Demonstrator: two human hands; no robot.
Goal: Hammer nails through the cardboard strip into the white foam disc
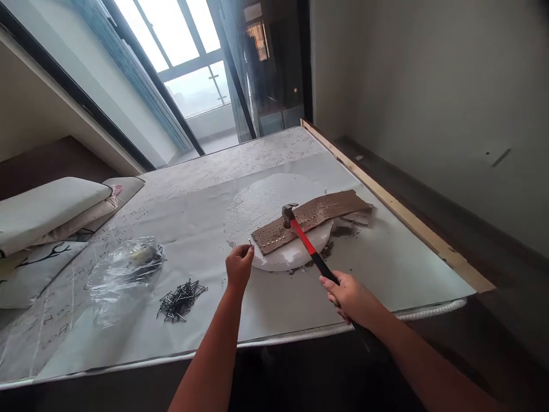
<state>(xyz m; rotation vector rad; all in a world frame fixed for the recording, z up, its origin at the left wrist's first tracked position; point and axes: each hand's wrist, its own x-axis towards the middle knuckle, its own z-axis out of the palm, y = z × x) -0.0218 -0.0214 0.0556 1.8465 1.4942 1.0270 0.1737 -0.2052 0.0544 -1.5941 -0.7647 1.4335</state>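
Observation:
My right hand (349, 297) is wrapped round the black grip of a claw hammer (305, 237) with a red shaft. The hammer's head is over a brown, curved wooden board (317, 216), and I cannot tell whether it touches. Nail heads and small dents or holes mark the board in rows. It lies across a round white foam disc (253, 209). My left hand (240, 264) is closed in a pinch at the board's near left end, with a thin nail (251, 242) sticking up from the fingertips. A pile of loose nails (180, 300) lies left of my left forearm.
A crumpled clear plastic bag (126, 274) lies left of the nails. Pale sheeting (193, 217) covers the mattress under everything. Brown crumbs (328, 250) lie beside the disc. Pillows (55, 212) are stacked at far left, and a wooden rail (386, 200) runs along the right edge.

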